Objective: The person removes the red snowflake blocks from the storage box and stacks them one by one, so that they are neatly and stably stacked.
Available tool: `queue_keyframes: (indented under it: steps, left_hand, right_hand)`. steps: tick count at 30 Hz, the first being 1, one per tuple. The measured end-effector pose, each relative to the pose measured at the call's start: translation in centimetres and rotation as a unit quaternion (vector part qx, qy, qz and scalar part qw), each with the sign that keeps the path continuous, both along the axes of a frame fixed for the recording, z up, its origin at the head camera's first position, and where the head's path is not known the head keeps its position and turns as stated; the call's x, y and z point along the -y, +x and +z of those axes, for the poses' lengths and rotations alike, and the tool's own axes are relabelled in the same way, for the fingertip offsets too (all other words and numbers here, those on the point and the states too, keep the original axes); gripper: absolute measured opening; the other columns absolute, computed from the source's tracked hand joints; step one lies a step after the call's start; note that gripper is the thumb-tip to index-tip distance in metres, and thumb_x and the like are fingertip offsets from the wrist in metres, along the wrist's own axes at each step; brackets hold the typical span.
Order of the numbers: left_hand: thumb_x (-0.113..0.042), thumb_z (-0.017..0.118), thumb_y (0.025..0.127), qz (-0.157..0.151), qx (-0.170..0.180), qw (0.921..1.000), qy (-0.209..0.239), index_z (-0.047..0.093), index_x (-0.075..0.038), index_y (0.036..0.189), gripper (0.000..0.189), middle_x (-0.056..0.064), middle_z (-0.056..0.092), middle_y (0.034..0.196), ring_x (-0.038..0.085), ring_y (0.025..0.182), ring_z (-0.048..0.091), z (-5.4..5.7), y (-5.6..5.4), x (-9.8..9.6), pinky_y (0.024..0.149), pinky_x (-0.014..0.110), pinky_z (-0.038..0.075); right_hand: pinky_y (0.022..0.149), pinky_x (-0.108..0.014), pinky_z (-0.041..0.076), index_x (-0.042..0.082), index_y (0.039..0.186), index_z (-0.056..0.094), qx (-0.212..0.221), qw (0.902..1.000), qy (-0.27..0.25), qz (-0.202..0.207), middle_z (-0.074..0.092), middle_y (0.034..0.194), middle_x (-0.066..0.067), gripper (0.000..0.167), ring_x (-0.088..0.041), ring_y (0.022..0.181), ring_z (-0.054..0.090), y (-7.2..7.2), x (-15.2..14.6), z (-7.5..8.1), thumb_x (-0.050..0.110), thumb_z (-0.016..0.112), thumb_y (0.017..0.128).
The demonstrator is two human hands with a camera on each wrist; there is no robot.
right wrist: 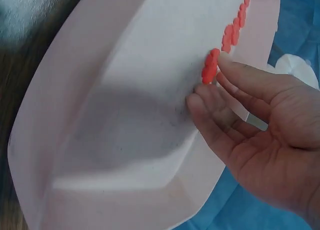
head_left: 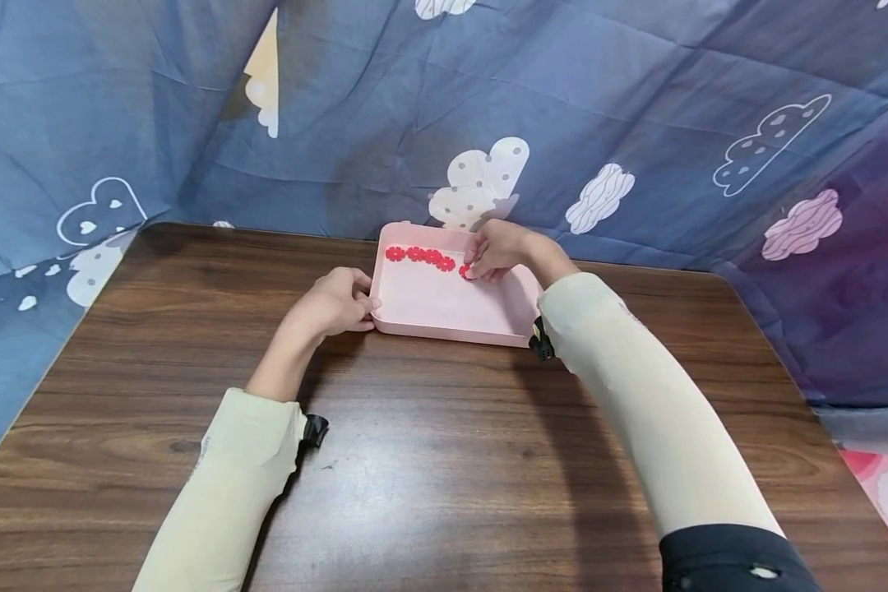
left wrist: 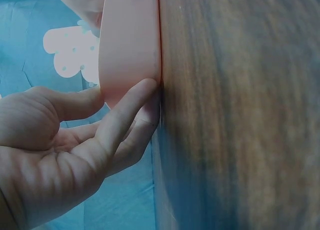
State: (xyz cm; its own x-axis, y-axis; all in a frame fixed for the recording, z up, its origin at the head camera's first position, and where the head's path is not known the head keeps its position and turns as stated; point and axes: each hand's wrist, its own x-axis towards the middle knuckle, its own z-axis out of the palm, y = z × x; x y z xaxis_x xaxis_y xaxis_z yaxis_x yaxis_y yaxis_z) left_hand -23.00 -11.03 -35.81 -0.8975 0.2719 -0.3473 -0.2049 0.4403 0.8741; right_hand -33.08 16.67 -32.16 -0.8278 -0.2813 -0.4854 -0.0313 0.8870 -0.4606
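A shallow pink tray (head_left: 444, 308) with raised walls lies on the table. Inside, along its far wall, several red flower-shaped pieces (head_left: 417, 254) form a row. My right hand (head_left: 497, 251) reaches in from the right and pinches another red flower-shaped piece (right wrist: 210, 66) between thumb and fingers, at the right end of that row. In the right wrist view this piece stands on edge, close to the others. At the tray's left side my left hand (head_left: 338, 302) grips the wall, thumb at the rim and fingers low on the outside, as the left wrist view shows.
The brown wooden table (head_left: 429, 460) extends on all near sides of the tray. Close behind the tray hangs a blue cloth (head_left: 326, 148) with cloud prints. A black strap (head_left: 315, 430) sits at the left wrist.
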Motion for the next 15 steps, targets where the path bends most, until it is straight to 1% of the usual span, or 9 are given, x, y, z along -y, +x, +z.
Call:
queue_keyframes:
  steps: [8,11,15]
  left_hand:
    - [0.001,0.056,0.108,0.0,0.002,1.0,0.002,0.051,0.012,0.145,0.039,0.016,0.055,0.105,0.019,0.091,0.067,-0.02,0.0,-0.15,0.096,0.034,0.069]
    - [0.001,0.056,0.108,0.001,0.002,1.0,0.001,0.051,0.012,0.144,0.038,0.015,0.055,0.104,0.019,0.091,0.066,-0.11,-0.08,-0.14,0.097,0.034,0.069]
    - [0.001,0.055,0.108,0.0,0.002,1.0,-0.002,0.051,0.012,0.144,0.038,0.016,0.054,0.105,0.02,0.091,0.067,-0.23,-0.15,-0.06,0.097,0.036,0.069]
  right_hand:
    - [0.065,-0.019,0.062,0.001,0.106,0.066,-0.025,0.9994,0.025,0.005,0.06,0.081,0.0,0.022,-0.01,0.067,0.063,-0.27,0.13,-0.84,0.008,0.083,0.094]
    - [0.063,-0.018,0.06,0.001,0.105,0.065,-0.027,0.9993,0.023,0.008,0.058,0.079,0.001,0.023,-0.01,0.065,0.062,-0.23,-0.01,-0.94,0.008,0.083,0.093]
    - [0.062,-0.018,0.059,0.0,0.105,0.065,-0.026,0.9995,0.018,0.002,0.058,0.079,0.001,0.025,-0.01,0.065,0.061,-0.22,-0.08,-1.04,0.008,0.085,0.092]
